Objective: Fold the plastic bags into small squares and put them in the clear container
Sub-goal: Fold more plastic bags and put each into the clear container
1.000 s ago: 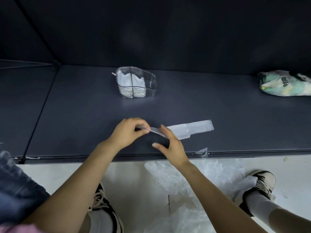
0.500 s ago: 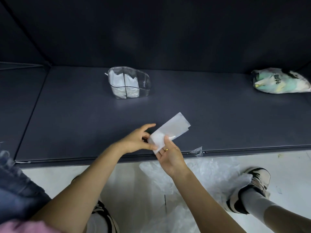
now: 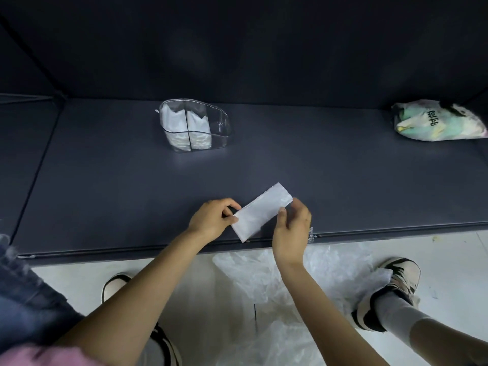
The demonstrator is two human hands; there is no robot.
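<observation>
A white plastic bag folded into a short strip (image 3: 261,211) lies slantwise near the front edge of the dark table (image 3: 343,180). My left hand (image 3: 212,219) pinches the strip's near left end. My right hand (image 3: 291,231) is at the strip's right side, thumb at its edge and fingers loosely curved; whether it grips the strip is unclear. The clear container (image 3: 221,126) stands farther back on the table, left of centre, with folded white bags in its left compartments.
A printed, stuffed bag (image 3: 435,121) lies at the table's far right. Loose clear plastic bags (image 3: 264,281) lie on the floor below the table edge, between my two shoes (image 3: 390,283). A dark wall rises behind the table.
The long strip has been folded in half into a shorter one. My right hand has moved from its near end to its right side; the left hand keeps its pinch.
</observation>
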